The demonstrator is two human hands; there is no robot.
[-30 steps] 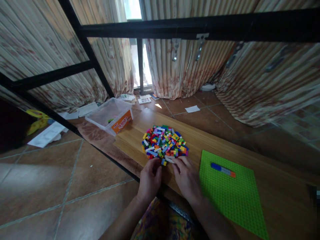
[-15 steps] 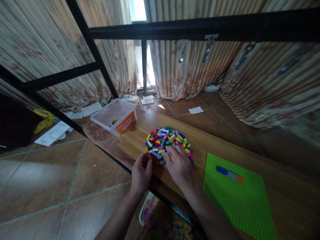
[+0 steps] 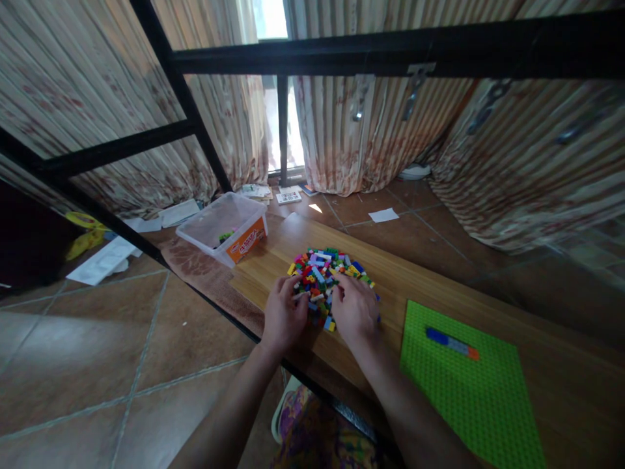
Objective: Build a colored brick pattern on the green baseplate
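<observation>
Striped cream curtains with reddish-brown blotches (image 3: 332,143) reaching down to a floor of brown square tiles with pale joints (image 3: 190,404); narrow bright window (image 3: 291,130) in the gap. Black straight-barred frame (image 3: 303,60) crosses in front, shiny silvery metal hanger (image 3: 411,98) at its upper bar. On tiles: white rectangular paper sheet (image 3: 383,215), alone; white dark-printed booklet (image 3: 288,196) near the window. Far left: yellow object (image 3: 83,244), shape unclear, near a long white slab (image 3: 95,267)

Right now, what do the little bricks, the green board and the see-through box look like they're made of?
Little bricks: probably hard plastic, bright and blocky; too small to judge shine. Green board: likely matte plastic, bumpy all over. See-through box: seemingly plastic, hazy clear walls.
</observation>
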